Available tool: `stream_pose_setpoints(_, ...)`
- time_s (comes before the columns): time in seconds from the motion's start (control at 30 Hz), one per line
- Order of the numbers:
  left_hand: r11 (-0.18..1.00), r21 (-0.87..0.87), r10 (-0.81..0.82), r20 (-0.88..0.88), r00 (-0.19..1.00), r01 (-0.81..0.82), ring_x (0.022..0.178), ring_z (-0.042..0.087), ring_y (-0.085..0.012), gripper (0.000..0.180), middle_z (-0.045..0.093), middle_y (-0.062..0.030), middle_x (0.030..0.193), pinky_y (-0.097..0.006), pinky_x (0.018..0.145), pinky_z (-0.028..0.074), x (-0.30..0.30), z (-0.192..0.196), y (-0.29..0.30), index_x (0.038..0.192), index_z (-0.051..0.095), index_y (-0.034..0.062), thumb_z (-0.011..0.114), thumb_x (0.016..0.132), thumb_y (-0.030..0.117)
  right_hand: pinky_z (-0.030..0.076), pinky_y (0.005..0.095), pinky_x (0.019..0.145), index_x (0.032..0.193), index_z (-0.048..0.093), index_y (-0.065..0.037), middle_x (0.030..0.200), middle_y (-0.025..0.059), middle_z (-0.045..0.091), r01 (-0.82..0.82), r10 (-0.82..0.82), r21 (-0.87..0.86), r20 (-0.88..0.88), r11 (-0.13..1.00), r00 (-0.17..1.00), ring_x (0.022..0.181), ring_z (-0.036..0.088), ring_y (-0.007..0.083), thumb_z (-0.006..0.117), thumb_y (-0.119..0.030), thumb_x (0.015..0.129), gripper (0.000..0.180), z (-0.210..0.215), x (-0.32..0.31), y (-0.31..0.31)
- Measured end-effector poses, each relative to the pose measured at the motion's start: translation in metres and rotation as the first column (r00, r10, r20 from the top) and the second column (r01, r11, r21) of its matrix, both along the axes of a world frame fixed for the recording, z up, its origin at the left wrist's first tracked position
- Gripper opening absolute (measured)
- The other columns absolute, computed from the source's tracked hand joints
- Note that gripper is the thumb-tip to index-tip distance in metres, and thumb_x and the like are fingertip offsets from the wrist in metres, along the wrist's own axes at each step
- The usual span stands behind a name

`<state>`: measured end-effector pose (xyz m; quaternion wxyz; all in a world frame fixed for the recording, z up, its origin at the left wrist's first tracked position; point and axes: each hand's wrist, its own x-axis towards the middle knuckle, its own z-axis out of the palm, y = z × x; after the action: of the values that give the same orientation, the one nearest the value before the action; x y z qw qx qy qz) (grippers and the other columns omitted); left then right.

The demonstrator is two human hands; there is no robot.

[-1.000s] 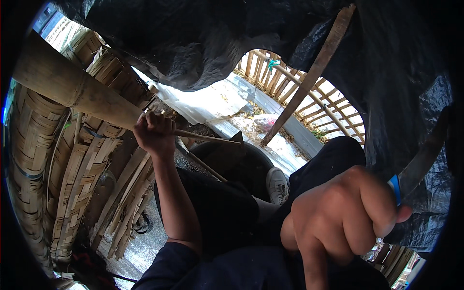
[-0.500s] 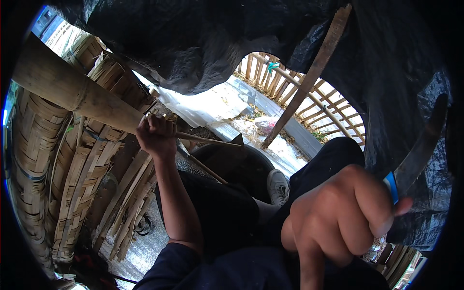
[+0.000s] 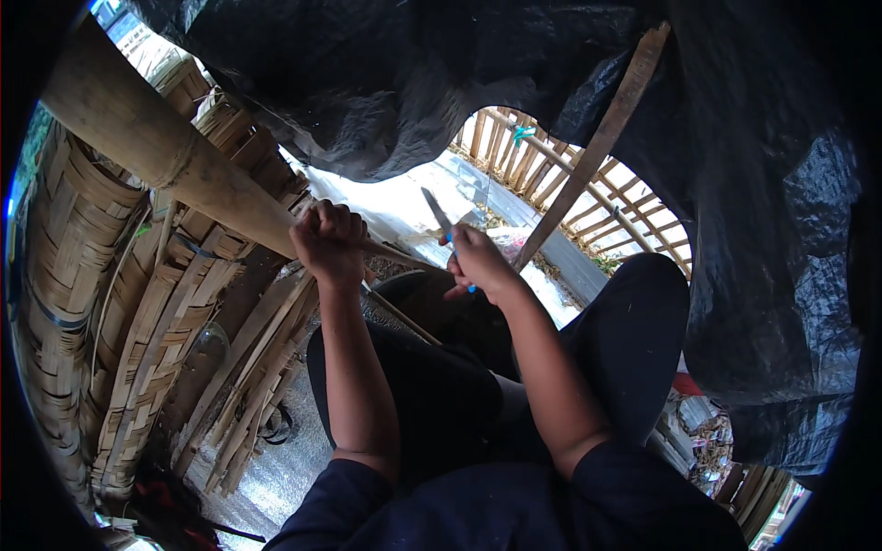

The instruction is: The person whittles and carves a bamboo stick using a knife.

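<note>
Black plastic sheeting (image 3: 753, 174) hangs above and at right. Woven bamboo (image 3: 78, 303) stands at left, behind a thick bamboo pole (image 3: 170, 151) that slants toward the left hand (image 3: 333, 243). A dark tub (image 3: 450, 312) sits below. The left hand clenches a thin stick (image 3: 395, 254), its visible end toward the tub's far edge. The right hand (image 3: 482, 264) grasps a blue-handled knife (image 3: 435, 211) near the stick, blade pointing forward.

I saw black plastic sheeting (image 3: 772, 165) draped across the far side, a slatted fence (image 3: 617, 211) in daylight beyond its gap, and a shiny silvery floor (image 3: 248, 496).
</note>
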<state>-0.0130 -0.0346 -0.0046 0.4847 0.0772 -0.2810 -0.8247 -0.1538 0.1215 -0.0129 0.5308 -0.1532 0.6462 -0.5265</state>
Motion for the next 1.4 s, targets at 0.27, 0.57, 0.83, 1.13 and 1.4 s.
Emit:
stream_pose_setpoints(0.27,0.995,-0.092,-0.044,-0.039,0.998,0.041,0.048,0.018,-0.0099,0.038,0.021,0.0039,0.053,-0.029,0.046,0.018,0.012,-0.005,-0.001,0.061,0.030,0.0142,0.037,0.090,0.038,0.051,0.0301,0.047,0.107,0.044,0.001,0.069,0.0036,0.048,-0.244,0.272,0.136,-0.257,0.960,0.927,0.045,0.043,0.0103,0.037,-0.022,0.097,0.026,0.009,0.031,-0.011)
stream_pose_setpoints(0.57,0.968,-0.226,-0.100,0.036,0.994,0.106,0.048,0.022,-0.0104,0.040,0.024,0.0040,0.053,-0.029,0.047,0.021,0.000,0.010,0.036,0.061,0.032,0.0141,0.037,0.091,0.041,0.051,0.0459,0.067,0.101,0.047,0.011,0.083,0.0314,0.061,-0.251,0.376,0.280,-0.724,0.926,0.578,0.075,0.064,0.0420,0.048,-0.006,0.085,0.023,0.027,0.068,0.014)
stream_pose_setpoints(0.83,0.976,-0.178,-0.119,0.029,0.993,0.122,0.047,0.020,-0.0113,0.043,0.023,0.0037,0.052,-0.029,0.047,0.019,0.018,-0.001,0.024,0.059,0.030,0.0147,0.034,0.090,0.044,0.049,0.0476,0.072,0.093,0.047,0.010,0.080,0.0332,0.059,-0.322,0.471,0.346,-0.686,0.881,0.554,0.082,0.062,0.0438,0.050,-0.003,0.083,0.017,0.043,0.075,0.006)
stream_pose_setpoints(1.13,0.990,-0.122,-0.061,0.033,0.998,0.064,0.047,0.018,-0.0108,0.050,0.022,0.0026,0.052,-0.030,0.045,0.016,0.030,-0.012,0.009,0.057,0.028,0.0130,0.036,0.089,0.050,0.052,0.0442,0.062,0.090,0.044,0.011,0.068,0.0292,0.059,-0.355,0.489,0.369,-0.797,0.859,0.355,0.069,0.064,0.0409,0.053,-0.001,0.078,0.019,0.021,0.098,-0.007)
stream_pose_setpoints(1.4,0.987,-0.127,-0.100,-0.011,0.995,0.098,0.046,0.021,-0.0114,0.052,0.023,0.0017,0.051,-0.029,0.045,0.018,0.024,-0.014,0.001,0.057,0.029,0.0123,0.040,0.086,0.054,0.055,0.0376,0.062,0.096,0.046,0.014,0.074,0.0277,0.062,-0.325,0.519,0.429,-0.806,0.843,0.284,0.070,0.067,0.0354,0.055,0.001,0.071,0.029,0.027,0.105,-0.014)
